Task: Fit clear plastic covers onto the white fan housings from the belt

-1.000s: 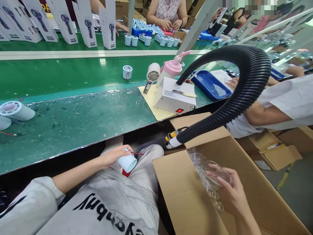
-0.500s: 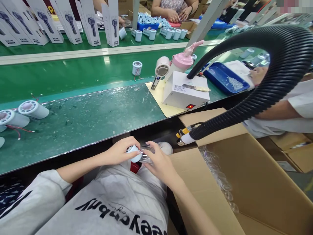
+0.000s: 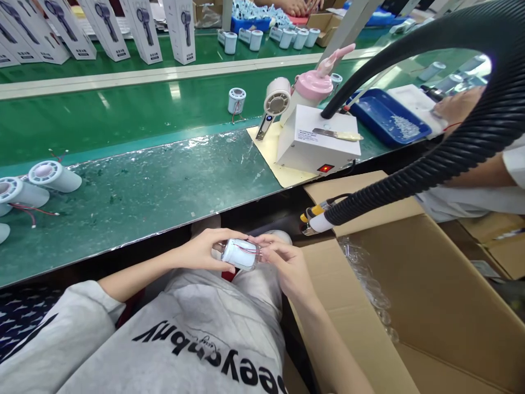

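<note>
Above my lap, my left hand grips a light-blue cylindrical fan housing from its left side, thumb below and fingers above. Clear plastic shows around both ends of the housing, like a transparent shell. Thin red wires run along its side toward the right end. There my right hand has its fingertips closed in a pinch around the wire ends. The exact contact under those fingertips is partly hidden.
Several similar housings lie at the bench's left. A white box-shaped machine carries a black corrugated hose that arches to the right. Beside my legs, an open carton holds clear plastic parts. A co-worker's arm is at far right.
The light-blue housing has turned side-on, showing its wires, and now sits within the clear plastic. My right hand has shifted from the clear piece to the housing's right end.
</note>
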